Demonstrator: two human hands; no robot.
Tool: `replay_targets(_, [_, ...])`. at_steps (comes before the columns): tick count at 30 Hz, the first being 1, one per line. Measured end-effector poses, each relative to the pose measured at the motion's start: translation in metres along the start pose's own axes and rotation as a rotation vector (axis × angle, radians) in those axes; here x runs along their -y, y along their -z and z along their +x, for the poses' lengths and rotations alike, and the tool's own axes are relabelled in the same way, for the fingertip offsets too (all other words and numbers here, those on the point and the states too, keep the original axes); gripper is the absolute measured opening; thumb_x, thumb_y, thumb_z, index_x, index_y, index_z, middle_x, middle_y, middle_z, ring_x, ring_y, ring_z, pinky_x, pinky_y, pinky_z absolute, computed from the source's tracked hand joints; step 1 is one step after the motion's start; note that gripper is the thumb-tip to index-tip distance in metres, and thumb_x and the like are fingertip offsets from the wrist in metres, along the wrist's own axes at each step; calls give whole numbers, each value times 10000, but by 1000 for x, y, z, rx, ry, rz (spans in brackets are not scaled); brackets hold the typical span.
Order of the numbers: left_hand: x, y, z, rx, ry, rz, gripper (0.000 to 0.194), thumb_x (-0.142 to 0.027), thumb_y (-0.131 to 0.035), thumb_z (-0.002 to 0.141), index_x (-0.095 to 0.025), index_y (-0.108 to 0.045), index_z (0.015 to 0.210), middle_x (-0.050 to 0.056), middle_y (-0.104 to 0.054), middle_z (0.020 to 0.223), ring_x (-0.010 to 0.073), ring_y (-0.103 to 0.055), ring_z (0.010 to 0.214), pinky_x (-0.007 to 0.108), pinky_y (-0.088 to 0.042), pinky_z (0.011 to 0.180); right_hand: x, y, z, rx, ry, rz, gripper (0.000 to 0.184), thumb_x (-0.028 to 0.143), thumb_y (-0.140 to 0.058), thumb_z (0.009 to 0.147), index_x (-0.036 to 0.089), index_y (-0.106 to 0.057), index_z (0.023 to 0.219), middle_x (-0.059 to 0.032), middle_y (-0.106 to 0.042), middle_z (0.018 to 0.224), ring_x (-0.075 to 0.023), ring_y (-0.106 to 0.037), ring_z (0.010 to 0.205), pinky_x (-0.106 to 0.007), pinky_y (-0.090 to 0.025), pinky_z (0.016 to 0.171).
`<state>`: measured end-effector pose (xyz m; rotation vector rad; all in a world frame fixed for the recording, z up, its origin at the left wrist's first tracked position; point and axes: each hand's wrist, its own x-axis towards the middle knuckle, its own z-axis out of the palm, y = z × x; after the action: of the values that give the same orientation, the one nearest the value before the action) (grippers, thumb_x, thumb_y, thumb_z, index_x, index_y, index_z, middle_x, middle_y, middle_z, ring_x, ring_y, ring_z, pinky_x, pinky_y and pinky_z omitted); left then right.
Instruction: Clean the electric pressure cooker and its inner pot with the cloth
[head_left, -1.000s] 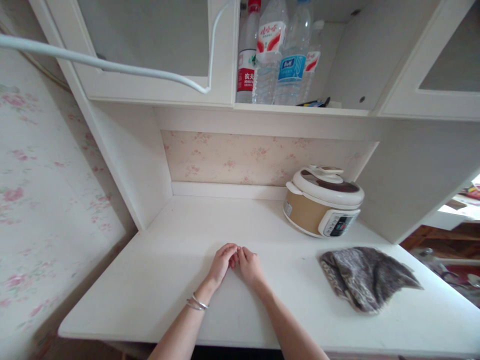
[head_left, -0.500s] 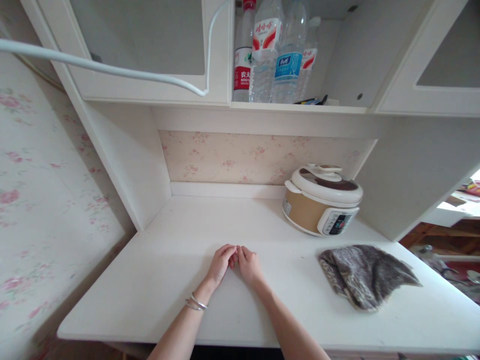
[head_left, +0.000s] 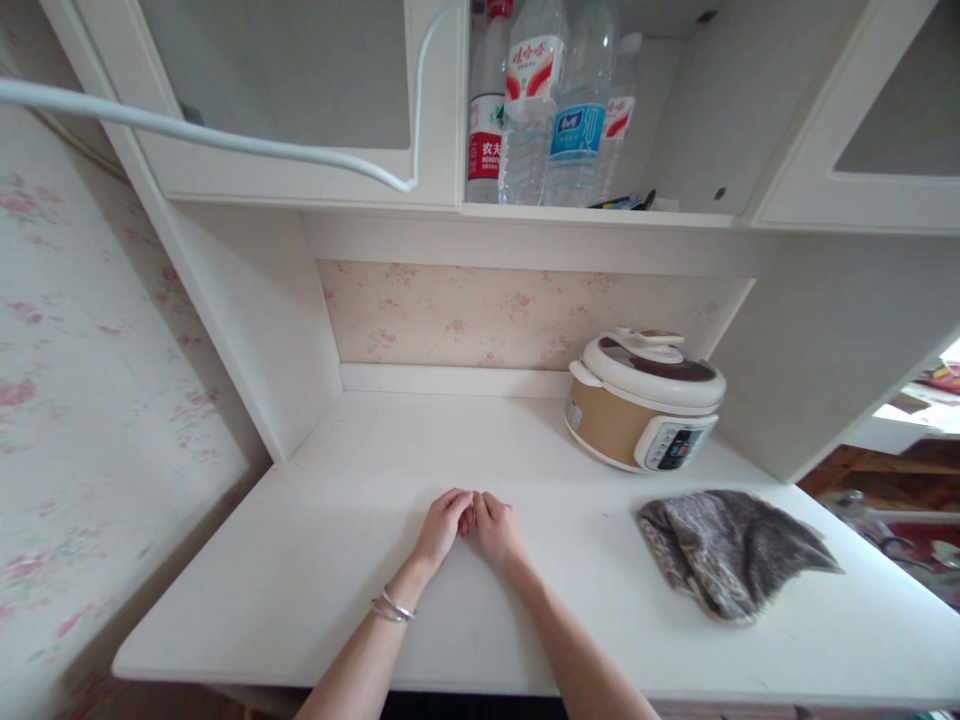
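Note:
My left hand (head_left: 444, 528) rests on the white tabletop (head_left: 315, 560) with its fingers curled in. Two thin silver bangles (head_left: 392, 605) circle that wrist. My right hand (head_left: 497, 532) lies just beside it, also closed, and the fingertips of both hands meet in the middle. No object shows in either hand, though the palms face down and inward, out of sight. To the right of my hands lies a crumpled grey-brown cloth (head_left: 739, 550) with a furry look. Behind it stands a white and tan electric cooker (head_left: 637, 405), its lid on.
Overhead, an open cabinet shelf (head_left: 600, 212) holds several plastic bottles (head_left: 574, 130). A white cable (head_left: 247, 145) hangs across the upper left. Side panels (head_left: 840, 340) border the tabletop, and flowered wallpaper (head_left: 97, 400) covers the left wall.

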<state>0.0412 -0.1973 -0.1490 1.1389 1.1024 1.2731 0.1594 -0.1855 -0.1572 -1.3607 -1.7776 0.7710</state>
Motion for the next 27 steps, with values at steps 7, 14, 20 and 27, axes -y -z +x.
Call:
replay_targets(7, [0, 0, 0, 1, 17, -14, 299, -435, -552, 795, -163, -570, 673, -26, -529, 580, 90, -453, 479, 225, -325, 474, -1, 0, 0, 3, 0, -8, 445, 426, -295, 944, 199, -536, 645, 6, -568, 580, -110, -487, 549, -224, -312, 556])
replay_targets(14, [3, 1, 1, -3, -5, 4, 305, -436, -544, 807, -159, -576, 683, -21, -528, 587, 95, -457, 496, 228, -336, 484, 1, 1, 0, -2, -3, -5, 431, 423, -305, 942, 200, -505, 632, 14, -544, 570, -107, -470, 544, -225, -297, 554])
replay_targets(20, [2, 0, 0, 1, -11, 14, 315, -435, -539, 818, -162, -551, 664, -27, -508, 577, 96, -447, 502, 231, -339, 487, 0, 0, 0, 0, -2, -1, 422, 417, -309, 941, 201, -497, 631, 16, -543, 568, -107, -470, 541, -222, -294, 549])
replay_targets(27, [4, 1, 1, 3, -1, 23, 306, -432, -532, 821, -162, -553, 678, -28, -515, 587, 95, -452, 505, 229, -342, 491, -2, 0, 0, -8, 4, -7, 424, 413, -306, 941, 200, -505, 634, 13, -554, 575, -106, -478, 547, -220, -294, 555])
